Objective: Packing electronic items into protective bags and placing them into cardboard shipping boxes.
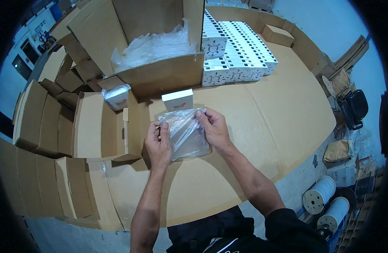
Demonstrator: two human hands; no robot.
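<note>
A clear plastic bag hangs between my two hands over the cardboard-covered table. My left hand pinches its upper left corner, and my right hand grips the upper right edge between thumb and fingers. The bag looks flat, with nothing visible inside. Just beyond it stands a small white box, its lower part hidden behind the bag. To the left, an open brown carton holds another white box wrapped in plastic.
A large open carton full of clear bags stands at the back. Stacked white boxes fill the back right of the table. Folded cartons crowd the left. Cable spools sit on the floor at right.
</note>
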